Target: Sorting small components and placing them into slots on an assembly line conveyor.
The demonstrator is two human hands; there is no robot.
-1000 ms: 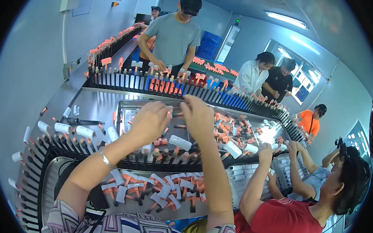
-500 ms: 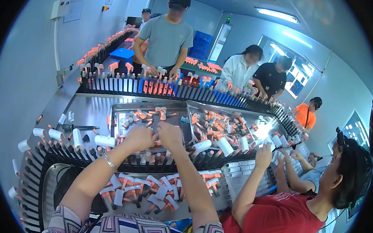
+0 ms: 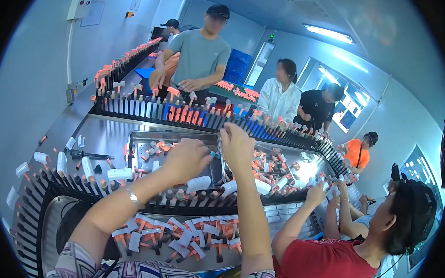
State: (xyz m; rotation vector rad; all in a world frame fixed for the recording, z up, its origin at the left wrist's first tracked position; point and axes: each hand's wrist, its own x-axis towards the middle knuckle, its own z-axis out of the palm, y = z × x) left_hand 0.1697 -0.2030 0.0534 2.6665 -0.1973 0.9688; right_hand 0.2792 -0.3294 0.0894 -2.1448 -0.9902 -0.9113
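My left hand (image 3: 186,161) hangs over a shallow metal tray (image 3: 131,147), fingers curled downward. Whatever its fingertips hold is hidden. To its right, my right hand (image 3: 237,145) is raised by the tray divider, fingers bent in a pinch; I cannot make out anything between them. Small coral and pale parts (image 3: 156,148) lie in the tray around my hands. Below my wrists runs a near row of upright dark holders, some topped with white curved pieces (image 3: 198,183). Closer to me, coral pieces with pale pads (image 3: 180,248) are heaped in another tray.
A black slatted rail (image 3: 156,110) curves across the far side, bearing coral and pale parts. A second tray of mixed parts (image 3: 273,166) stands right. A co-worker in red (image 3: 321,257) works close at my right; others work beyond the rail. A dark tool (image 3: 90,154) lies left.
My hands have moved apart. The right has risen toward the far rail and right; the left has shifted slightly right. White pieces on the near row have shifted. A co-worker across has lifted an arm.
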